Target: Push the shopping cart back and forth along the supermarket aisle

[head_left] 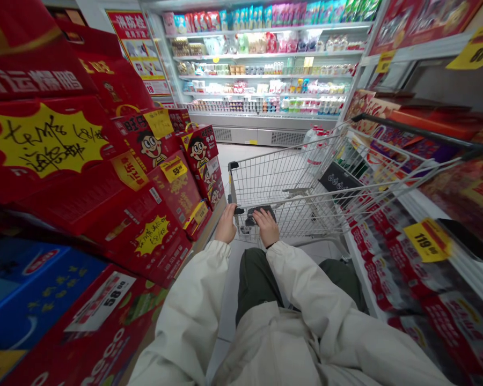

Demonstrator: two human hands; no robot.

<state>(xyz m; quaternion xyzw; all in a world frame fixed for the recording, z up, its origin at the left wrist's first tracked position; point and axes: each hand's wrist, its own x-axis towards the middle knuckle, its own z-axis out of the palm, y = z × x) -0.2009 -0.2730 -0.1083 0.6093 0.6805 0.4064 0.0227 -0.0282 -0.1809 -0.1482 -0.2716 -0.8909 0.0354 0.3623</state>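
The left hand and the right hand are curled closed around the cart handle, set narrowly apart near the centre of the frame, with the fingers laid over the bar and the black grip lying beside the right hand's fingers. Both arms are covered by pale cream sleeves, which run up from the bottom edge, and dark green trousers are seen between them. A wire shopping cart extends forward from the handle toward the right of the frame, with a black plate fixed to its side. White bottles are seen through its far wires, but whether they are inside the cart or beyond it cannot be told. Red cartons with a cartoon boy are stacked along the left, bearing a yellow price tag, and a blue box sits at lower left. Red packs fill a shelf at right, beside a yellow price sign. A lit refrigerated case of packaged goods stands at top centre, past a pale floor.
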